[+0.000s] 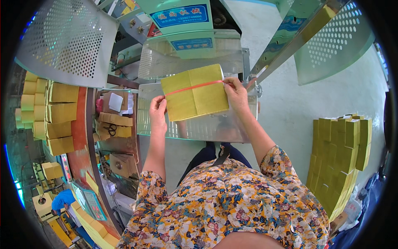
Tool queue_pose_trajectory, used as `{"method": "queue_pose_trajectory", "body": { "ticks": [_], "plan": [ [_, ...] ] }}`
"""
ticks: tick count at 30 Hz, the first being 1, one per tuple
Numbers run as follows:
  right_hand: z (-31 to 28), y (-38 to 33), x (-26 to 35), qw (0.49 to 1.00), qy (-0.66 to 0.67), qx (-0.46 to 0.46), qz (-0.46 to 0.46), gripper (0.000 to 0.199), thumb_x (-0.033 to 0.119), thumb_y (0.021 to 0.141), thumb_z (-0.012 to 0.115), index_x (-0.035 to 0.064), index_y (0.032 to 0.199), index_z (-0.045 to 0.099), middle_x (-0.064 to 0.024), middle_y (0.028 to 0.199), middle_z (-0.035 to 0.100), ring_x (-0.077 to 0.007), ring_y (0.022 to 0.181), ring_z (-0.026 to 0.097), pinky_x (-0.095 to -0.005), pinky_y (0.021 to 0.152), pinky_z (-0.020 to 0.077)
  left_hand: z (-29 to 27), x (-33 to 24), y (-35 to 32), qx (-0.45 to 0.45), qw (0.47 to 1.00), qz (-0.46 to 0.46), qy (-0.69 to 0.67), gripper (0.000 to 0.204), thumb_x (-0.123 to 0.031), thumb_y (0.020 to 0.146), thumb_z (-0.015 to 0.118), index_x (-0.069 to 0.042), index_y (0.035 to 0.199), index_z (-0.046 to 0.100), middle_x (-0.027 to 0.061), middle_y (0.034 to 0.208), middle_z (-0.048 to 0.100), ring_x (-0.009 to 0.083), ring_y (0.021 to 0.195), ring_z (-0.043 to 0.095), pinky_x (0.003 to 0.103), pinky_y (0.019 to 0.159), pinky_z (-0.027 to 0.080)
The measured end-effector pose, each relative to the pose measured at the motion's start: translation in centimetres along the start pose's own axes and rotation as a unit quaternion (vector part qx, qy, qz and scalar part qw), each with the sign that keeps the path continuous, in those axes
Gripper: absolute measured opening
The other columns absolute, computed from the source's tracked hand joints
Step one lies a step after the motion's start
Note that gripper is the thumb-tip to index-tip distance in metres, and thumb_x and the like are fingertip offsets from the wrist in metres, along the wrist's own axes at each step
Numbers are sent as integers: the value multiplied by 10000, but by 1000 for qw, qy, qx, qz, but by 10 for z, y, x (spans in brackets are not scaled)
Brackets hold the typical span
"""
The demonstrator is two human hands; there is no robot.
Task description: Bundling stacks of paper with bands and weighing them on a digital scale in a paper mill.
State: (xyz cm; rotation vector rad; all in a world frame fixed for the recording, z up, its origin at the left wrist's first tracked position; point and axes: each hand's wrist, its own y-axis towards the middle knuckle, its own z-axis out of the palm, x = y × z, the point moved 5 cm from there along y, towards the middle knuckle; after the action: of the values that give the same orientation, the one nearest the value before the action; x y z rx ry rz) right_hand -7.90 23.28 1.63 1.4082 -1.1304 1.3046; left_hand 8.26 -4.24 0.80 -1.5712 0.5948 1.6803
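Observation:
A yellow paper-wrapped bundle, crossed by a narrow red strap, lies tilted over the shiny metal tabletop in front of me. My left hand is closed at the bundle's left edge, where the strap wraps round. At the right edge, my right hand pinches the strap's end of the bundle, thumb and fingers together. Whether the fingers hold only the strap or the paper too, I cannot tell. The underside of the bundle is hidden.
Behind the tabletop rises a pale green machine. Perforated metal panels flank it. Many yellow bundles are stacked on the floor at right. At left, a shelf holds black-handled scissors; a person in blue works beyond.

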Motion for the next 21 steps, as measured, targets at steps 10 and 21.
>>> {"method": "queue_pose_trajectory", "body": {
  "ticks": [10,21],
  "plan": [
    [-2,4,-3,996,-82,-11,21,189,172,850,593,6,940,607,-145,813,664,-231,751,655,-356,719,513,-4,-5,6,40,999,12,20,69,-103,956,596,-78,1018,580,-25,913,569,69,811,525,247,724,454],
    [-1,-1,-41,984,36,-37,173,400,262,951,529,2,1248,594,-107,1161,652,-167,1024,614,-290,881,478,-11,24,36,49,983,-172,-34,410,-359,1015,467,-19,1224,563,77,1073,622,171,1051,586,337,913,454]
  ]
}}
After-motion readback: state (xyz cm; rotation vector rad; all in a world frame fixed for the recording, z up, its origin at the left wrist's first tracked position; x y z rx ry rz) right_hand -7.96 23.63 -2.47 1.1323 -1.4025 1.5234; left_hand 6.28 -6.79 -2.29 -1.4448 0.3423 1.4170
